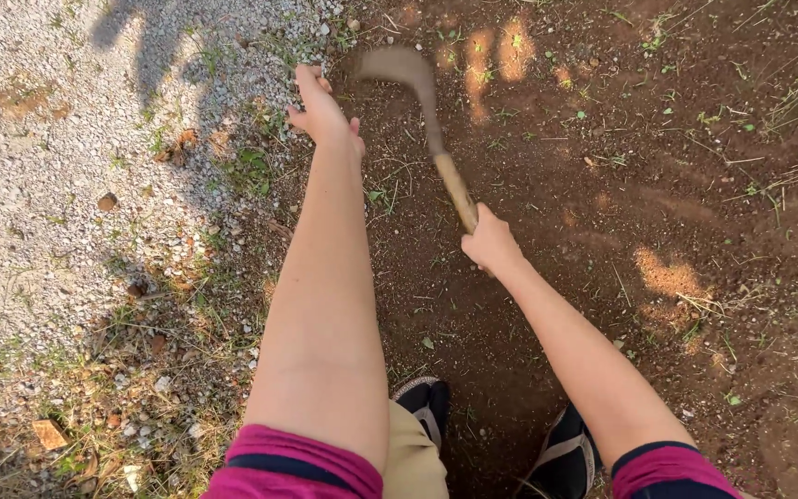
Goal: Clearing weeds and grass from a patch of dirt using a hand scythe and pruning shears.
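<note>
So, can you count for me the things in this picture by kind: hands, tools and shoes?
Hands: 2, the left hand empty with fingers spread near the gravel, the right hand gripping a wooden handle.
Tools: 1, a sickle with a curved blade, blurred, over the bare soil.
Shoes: 2, left shoe and right shoe.
Total: 5

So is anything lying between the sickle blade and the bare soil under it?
Nothing visible does. The sickle, gripped by the right hand, is motion-blurred over dark soil bearing only thin grass sprigs and straw. The left hand is held open to the blade's left, at the gravel edge.
</note>
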